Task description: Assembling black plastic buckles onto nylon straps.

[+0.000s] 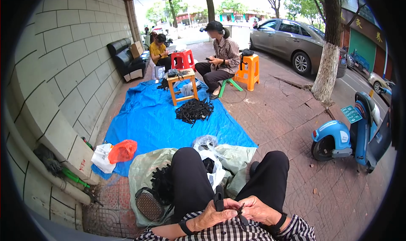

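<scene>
Close in front of my lap, my left hand (pixel 210 216) and my right hand (pixel 263 210) meet with their fingertips pinched together. Between them is a small black strap-like piece (pixel 243 218), its exact kind too small to make out. A wider black loop (pixel 218 199) stands up by the fingers of my left hand; whether it belongs to the same piece I cannot tell. Beside my left knee, a heap of black pieces (pixel 162 182) lies on a pale green woven sack (pixel 146 170). Between my knees sits a white plastic bag (pixel 218 170) with black things inside.
A blue tarp (pixel 144 110) spreads ahead, bearing a pile of black straps (pixel 194 111) and a wooden stool (pixel 182 78). Two people sit beyond, one handling a small dark item. A red-and-white bag (pixel 122 151) lies left; a blue scooter (pixel 338 135) stands right.
</scene>
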Demonstrator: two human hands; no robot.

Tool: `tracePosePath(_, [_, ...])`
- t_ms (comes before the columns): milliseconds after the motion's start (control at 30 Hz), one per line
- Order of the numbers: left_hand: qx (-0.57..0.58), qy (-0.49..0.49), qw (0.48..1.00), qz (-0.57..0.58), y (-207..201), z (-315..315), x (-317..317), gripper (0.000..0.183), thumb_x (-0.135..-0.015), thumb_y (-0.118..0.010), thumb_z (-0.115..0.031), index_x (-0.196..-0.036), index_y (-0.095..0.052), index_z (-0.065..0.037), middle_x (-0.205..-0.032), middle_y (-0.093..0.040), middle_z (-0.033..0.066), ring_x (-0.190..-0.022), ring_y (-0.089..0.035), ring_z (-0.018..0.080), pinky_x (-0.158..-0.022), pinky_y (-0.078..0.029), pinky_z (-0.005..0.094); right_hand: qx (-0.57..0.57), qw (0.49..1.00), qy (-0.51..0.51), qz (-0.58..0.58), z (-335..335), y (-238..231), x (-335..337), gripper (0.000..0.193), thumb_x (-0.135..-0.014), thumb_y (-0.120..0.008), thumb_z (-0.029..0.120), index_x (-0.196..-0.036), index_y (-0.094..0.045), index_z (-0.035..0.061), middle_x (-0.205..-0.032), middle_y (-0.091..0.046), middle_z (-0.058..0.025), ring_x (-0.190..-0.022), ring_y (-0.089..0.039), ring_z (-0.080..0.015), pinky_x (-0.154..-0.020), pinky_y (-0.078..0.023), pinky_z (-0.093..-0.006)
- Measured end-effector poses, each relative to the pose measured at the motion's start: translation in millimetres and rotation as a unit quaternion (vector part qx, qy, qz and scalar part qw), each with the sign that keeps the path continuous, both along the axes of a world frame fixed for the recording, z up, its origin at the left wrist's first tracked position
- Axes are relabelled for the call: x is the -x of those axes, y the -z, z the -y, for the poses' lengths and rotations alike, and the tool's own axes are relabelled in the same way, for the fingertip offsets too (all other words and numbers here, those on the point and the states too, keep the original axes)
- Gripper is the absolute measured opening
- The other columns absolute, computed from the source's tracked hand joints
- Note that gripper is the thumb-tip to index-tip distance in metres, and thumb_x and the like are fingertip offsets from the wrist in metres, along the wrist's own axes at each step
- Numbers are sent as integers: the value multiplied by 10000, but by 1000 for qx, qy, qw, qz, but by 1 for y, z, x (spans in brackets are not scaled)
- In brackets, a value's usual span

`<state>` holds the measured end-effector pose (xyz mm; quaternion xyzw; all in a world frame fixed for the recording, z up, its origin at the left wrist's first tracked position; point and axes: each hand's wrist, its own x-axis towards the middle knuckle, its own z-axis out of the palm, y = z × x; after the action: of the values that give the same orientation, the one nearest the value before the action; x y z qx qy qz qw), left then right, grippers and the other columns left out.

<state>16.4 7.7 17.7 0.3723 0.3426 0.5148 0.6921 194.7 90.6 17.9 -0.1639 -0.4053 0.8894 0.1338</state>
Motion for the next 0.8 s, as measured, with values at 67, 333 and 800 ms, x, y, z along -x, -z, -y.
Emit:
tracePosePath(67, [-28,1,1000,6,-2,3,3,269,-837,-643,-144,-1068,-590,-17,-823,-598,-3,-688,-506,23,-579,-406,167,-76,997,-14,20,-2,-9,3,160,-828,-648,164,-749,-577,46,-596,-447,63,-515,-369,-22,-454,-282,-192])
tracePosePath(333, [-124,-148,969,-156,-12,-13,2,100,-821,-638,-66,-884,-588,-7,-846,-556,32,-746,-524,89,-669,-421,220,-195,975,88,68,-15,-13,11,118,-831,-647,155,-807,-623,43,-599,-499,66,-513,-393,5,-452,-303,-171])
tracePosePath(800, [-89,-114,973,-178,-6,-8,1,152,-863,-594,-98,-946,-530,12,-679,-553,24,-449,-411,25,-391,-311,167,-208,974,81,46,-8,-8,5,158,-880,-591,171,-829,-622,25,-585,-438,83,-517,-313,5,-451,-244,-184])
